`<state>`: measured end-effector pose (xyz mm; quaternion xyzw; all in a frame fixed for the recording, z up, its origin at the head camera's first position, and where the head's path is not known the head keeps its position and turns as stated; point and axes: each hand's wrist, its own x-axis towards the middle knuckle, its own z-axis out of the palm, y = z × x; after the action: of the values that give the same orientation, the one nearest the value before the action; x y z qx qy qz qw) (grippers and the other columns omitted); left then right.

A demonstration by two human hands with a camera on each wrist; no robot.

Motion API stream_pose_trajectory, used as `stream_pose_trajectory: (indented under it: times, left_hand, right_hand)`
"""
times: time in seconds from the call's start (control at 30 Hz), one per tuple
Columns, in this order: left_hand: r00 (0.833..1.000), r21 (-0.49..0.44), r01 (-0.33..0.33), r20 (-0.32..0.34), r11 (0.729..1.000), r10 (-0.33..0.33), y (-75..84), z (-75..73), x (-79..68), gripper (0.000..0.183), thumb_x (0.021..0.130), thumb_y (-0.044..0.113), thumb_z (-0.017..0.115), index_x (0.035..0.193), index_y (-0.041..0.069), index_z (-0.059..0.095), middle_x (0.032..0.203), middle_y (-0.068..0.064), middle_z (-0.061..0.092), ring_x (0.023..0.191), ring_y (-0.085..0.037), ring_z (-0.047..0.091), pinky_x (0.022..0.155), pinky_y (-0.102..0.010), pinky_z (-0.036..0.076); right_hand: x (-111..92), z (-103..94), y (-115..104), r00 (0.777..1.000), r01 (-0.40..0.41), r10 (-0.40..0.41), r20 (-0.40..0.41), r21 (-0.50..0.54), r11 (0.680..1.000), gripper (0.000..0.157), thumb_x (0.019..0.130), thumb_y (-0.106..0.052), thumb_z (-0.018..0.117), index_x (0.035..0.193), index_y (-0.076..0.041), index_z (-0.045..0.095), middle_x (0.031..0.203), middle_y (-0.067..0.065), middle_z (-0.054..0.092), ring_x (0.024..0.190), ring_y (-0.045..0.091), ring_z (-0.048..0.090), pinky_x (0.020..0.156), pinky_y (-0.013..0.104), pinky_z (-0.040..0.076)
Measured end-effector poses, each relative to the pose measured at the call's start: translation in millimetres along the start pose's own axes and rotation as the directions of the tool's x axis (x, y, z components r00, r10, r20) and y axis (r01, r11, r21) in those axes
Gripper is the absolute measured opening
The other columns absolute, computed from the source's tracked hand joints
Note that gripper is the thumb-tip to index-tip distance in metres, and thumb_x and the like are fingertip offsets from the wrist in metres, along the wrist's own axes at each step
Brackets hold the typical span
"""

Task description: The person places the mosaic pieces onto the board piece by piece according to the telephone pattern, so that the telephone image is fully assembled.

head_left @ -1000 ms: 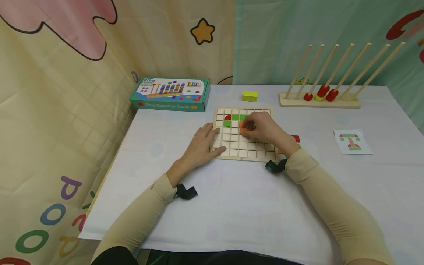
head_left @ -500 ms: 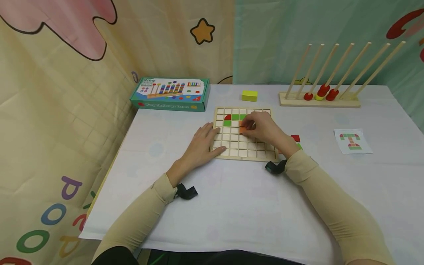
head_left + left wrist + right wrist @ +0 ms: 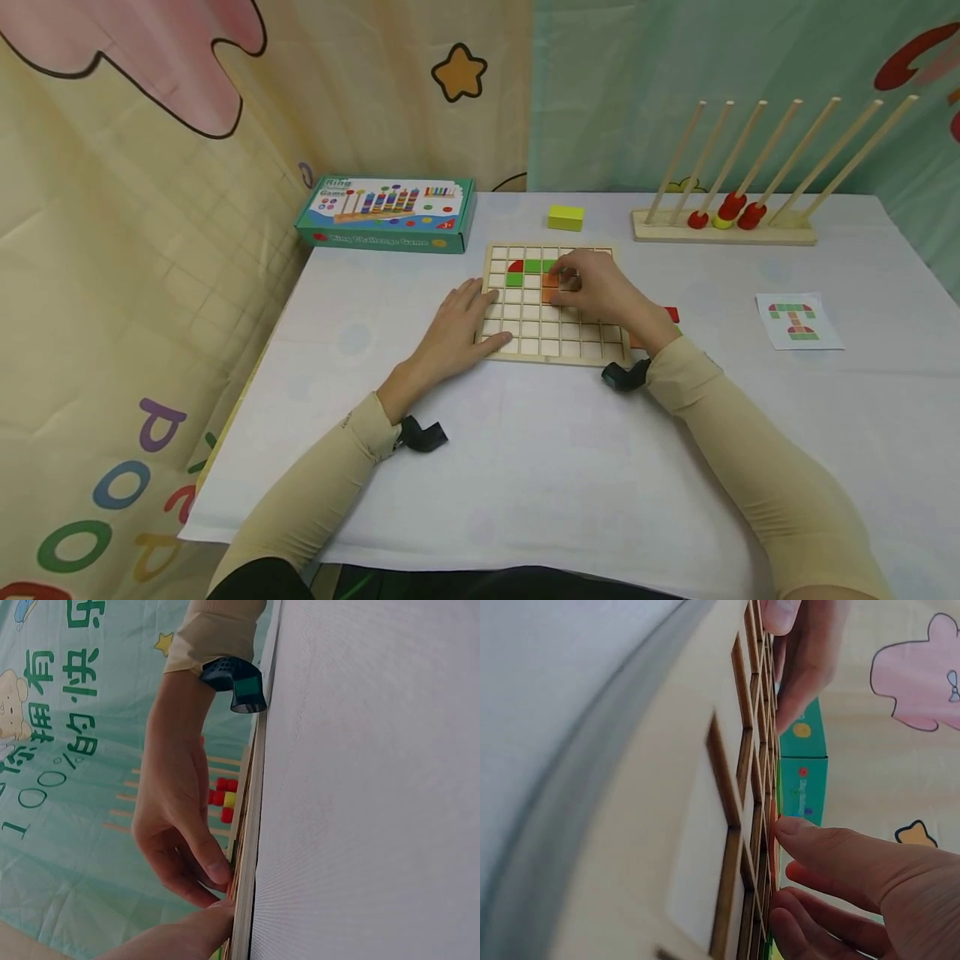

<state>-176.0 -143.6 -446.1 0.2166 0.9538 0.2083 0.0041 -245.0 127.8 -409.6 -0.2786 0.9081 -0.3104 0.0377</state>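
A wooden grid board (image 3: 547,360) lies flat on the table. In it sit a red quarter-round tile (image 3: 515,267), green tiles (image 3: 532,266) along one row, another green tile (image 3: 513,280) below the red one, and two orange tiles (image 3: 550,282). My left hand (image 3: 450,325) rests with spread fingers on the board's left edge. My right hand (image 3: 600,287) touches the board at the orange tiles, thumb and fingertips apart. In the right wrist view the thumb (image 3: 799,826) meets the board beside an orange tile, which lies flat. The right hand hides part of the grid.
Loose red and green pieces (image 3: 672,314) lie partly behind the right wrist. A pattern card (image 3: 799,322) is farther right. At the back stand a green game box (image 3: 382,242), a yellow block (image 3: 565,218) and a pegged stand (image 3: 723,236) with red and yellow beads.
The fingertips of my right hand have shifted slightly right, so more of the orange tiles shows. My left hand and the board have stayed put.
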Motion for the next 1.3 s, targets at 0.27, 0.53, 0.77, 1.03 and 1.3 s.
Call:
stream_pose_trajectory:
  times: [0.27, 0.53, 0.77, 1.03, 1.3]
  left_hand:
    - [1.000, -0.004, -0.006, 0.000, 1.000, 0.006, 0.2, -0.9, -0.9, 0.077, 0.102, 0.052, 0.064, 0.159, 0.006, 0.042, 0.170, -0.023, 0.029, 0.162, -0.037, 0.021, 0.134, -0.050, 0.013]
    - [1.000, -0.013, -0.001, 0.010, 1.000, 0.001, 0.7, -1.1, -2.5, 0.077, 0.102, 0.052, 0.063, 0.160, 0.006, 0.042, 0.171, -0.023, 0.028, 0.162, -0.037, 0.020, 0.134, -0.050, 0.012]
    - [1.000, -0.013, 0.003, 0.006, 1.000, -0.003, 1.2, -1.2, -3.3, 0.076, 0.102, 0.052, 0.063, 0.160, 0.006, 0.041, 0.171, -0.023, 0.027, 0.162, -0.037, 0.020, 0.134, -0.049, 0.011]
    - [1.000, -0.018, 0.001, 0.001, 1.000, -0.001, 1.8, -1.1, -2.3, 0.077, 0.102, 0.051, 0.064, 0.159, 0.005, 0.042, 0.170, -0.023, 0.029, 0.162, -0.038, 0.020, 0.134, -0.050, 0.012]
    - [1.000, -0.001, -0.009, -0.007, 1.000, 0.009, -0.1, 0.1, -1.3, 0.077, 0.102, 0.051, 0.064, 0.159, 0.005, 0.042, 0.170, -0.023, 0.029, 0.161, -0.038, 0.021, 0.133, -0.050, 0.013]
  right_hand:
    - [1, 1.4, 1, 1.000, 0.010, -0.010, 0.007, -0.016, 1.000, 0.036, 0.089, -0.016, 0.087, 0.118, 0.001, 0.073, 0.115, 0.018, 0.072, 0.103, 0.032, 0.070, 0.093, 0.049, 0.059]
    - [8, -3.4, 4, 1.000, -0.028, 0.028, 0.001, -0.091, 0.995, 0.047, 0.091, -0.024, 0.085, 0.126, 0.003, 0.069, 0.130, 0.023, 0.068, 0.128, 0.043, 0.055, 0.112, 0.058, 0.043]
    - [6, -6.0, 6, 0.998, -0.029, 0.033, 0.056, -0.074, 0.997, 0.054, 0.092, -0.029, 0.084, 0.133, 0.001, 0.065, 0.133, 0.021, 0.067, 0.133, 0.041, 0.052, 0.115, 0.059, 0.040]
    - [-7, -19.5, 19, 0.996, -0.038, 0.043, 0.077, -0.056, 0.998, 0.054, 0.095, -0.026, 0.081, 0.140, -0.002, 0.062, 0.146, 0.019, 0.061, 0.141, 0.041, 0.050, 0.119, 0.059, 0.039]
    - [-32, -42.4, 32, 0.992, -0.116, 0.118, 0.038, -0.045, 0.992, 0.048, 0.098, -0.025, 0.076, 0.139, -0.003, 0.063, 0.150, 0.021, 0.057, 0.141, 0.045, 0.049, 0.117, 0.064, 0.040]
